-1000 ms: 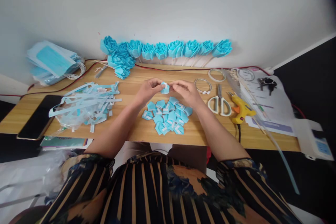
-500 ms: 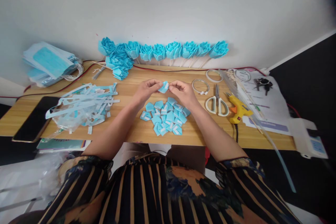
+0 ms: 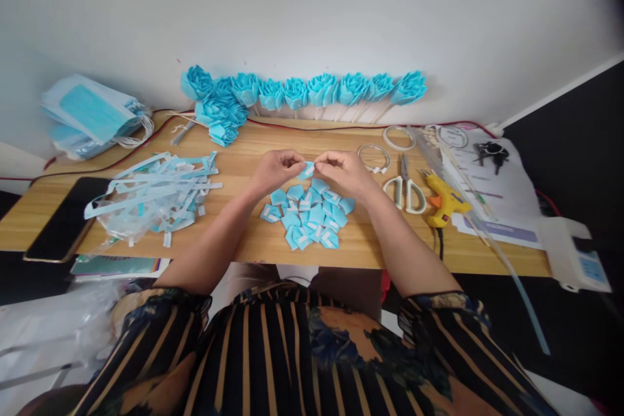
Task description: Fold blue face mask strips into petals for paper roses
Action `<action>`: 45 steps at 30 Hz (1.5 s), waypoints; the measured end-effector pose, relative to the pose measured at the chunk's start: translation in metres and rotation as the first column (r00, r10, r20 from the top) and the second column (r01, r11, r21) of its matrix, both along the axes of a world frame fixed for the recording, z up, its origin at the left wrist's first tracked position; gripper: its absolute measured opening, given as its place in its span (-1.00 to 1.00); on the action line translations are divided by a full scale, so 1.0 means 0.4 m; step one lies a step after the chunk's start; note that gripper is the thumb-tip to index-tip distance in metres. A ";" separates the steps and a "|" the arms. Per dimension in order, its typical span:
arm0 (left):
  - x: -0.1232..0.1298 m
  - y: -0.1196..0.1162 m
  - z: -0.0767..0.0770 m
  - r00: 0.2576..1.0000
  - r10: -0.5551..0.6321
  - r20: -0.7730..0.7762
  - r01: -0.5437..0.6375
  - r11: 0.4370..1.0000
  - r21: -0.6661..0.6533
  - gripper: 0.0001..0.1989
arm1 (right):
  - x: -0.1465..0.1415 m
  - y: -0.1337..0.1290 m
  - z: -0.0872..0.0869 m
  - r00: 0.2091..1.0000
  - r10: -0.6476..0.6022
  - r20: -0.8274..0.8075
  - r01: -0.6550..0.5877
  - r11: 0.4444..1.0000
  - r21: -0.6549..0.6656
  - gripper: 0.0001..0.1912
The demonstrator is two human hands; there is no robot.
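Observation:
Between my hands is a small folded blue petal with a pale strip on it. My left hand pinches its left edge between thumb and forefinger. At its right edge the fingertips of my right hand are closed in a pinch. Just below, nearer to me, several similar folded blue pieces lie in a loose pile on the wooden table; many carry short pale strips of tape.
Blue flowers on sticks line the wall. Left are face masks, cut strips and a phone. Right are tape rolls, scissors, a yellow glue gun, keys and papers.
Both hands have dipped slightly toward the pile with the folded petal between them. The petal has tilted a little, and the fingers have shifted on its edges.

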State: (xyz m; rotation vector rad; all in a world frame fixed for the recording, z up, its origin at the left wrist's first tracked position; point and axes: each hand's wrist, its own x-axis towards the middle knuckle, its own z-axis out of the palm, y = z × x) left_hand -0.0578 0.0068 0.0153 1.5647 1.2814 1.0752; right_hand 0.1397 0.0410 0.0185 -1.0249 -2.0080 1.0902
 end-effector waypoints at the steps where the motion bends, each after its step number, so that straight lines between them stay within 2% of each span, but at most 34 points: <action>1: -0.001 0.000 0.001 1.000 0.009 -0.014 -0.009 1.000 0.015 -0.76 | 0.000 -0.001 0.002 1.000 0.006 0.002 -0.006 1.000 0.001 -0.76; 5: -0.004 0.000 0.003 0.998 0.008 -0.066 -0.004 0.998 0.055 -0.78 | 0.003 0.000 0.006 0.999 0.041 -0.002 -0.041 0.999 0.017 -0.73; 9: -0.002 0.000 0.000 0.995 -0.004 -0.095 0.011 0.997 0.073 -0.79 | 0.007 0.001 0.004 0.997 0.019 0.077 -0.022 0.999 0.045 -0.77; 14: -0.002 0.003 -0.001 0.998 0.024 -0.064 -0.017 0.995 0.101 -0.78 | 0.006 0.002 -0.005 0.997 0.012 0.075 -0.015 0.999 0.048 -0.78; 19: -0.004 0.008 -0.005 0.999 0.033 -0.033 -0.028 0.992 0.124 -0.77 | 0.006 0.005 -0.016 0.998 0.037 0.042 -0.037 0.999 -0.005 -0.74; 28: -0.003 0.008 -0.012 0.996 0.088 -0.019 -0.083 0.980 0.179 -0.78 | 0.003 0.006 -0.014 0.999 0.023 0.037 -0.022 0.999 -0.030 -0.77; 30: 0.003 0.002 -0.012 0.985 0.165 -0.056 -0.145 0.954 0.264 -0.77 | -0.002 0.007 -0.017 0.999 -0.020 0.034 0.020 1.000 -0.007 -0.77; 32: 0.013 -0.008 -0.011 0.953 0.277 -0.119 -0.215 0.901 0.377 -0.77 | -0.008 0.006 -0.018 0.997 -0.077 0.001 0.077 0.997 0.015 -0.78; 35: 0.028 -0.026 -0.006 0.919 0.339 -0.202 -0.209 0.851 0.482 -0.76 | -0.016 0.002 -0.018 0.988 -0.146 -0.045 0.149 0.988 0.052 -0.80; 37: 0.033 -0.036 -0.002 0.921 0.342 -0.184 -0.206 0.833 0.514 -0.77 | -0.017 0.001 -0.017 0.979 -0.194 -0.056 0.198 0.977 0.084 -0.81; 40: 0.034 -0.042 0.004 0.918 0.388 -0.084 -0.293 0.803 0.519 -0.77 | -0.016 0.003 -0.017 0.961 -0.264 -0.085 0.272 0.957 0.103 -0.83; 42: 0.036 -0.042 0.002 0.930 0.360 -0.067 -0.288 0.832 0.475 -0.78 | -0.016 0.005 -0.019 0.952 -0.290 -0.094 0.299 0.949 0.103 -0.82; 45: 0.047 -0.038 -0.013 0.959 0.252 -0.127 -0.181 0.894 0.410 -0.82 | -0.020 0.003 -0.020 0.953 -0.287 -0.101 0.297 0.949 0.108 -0.82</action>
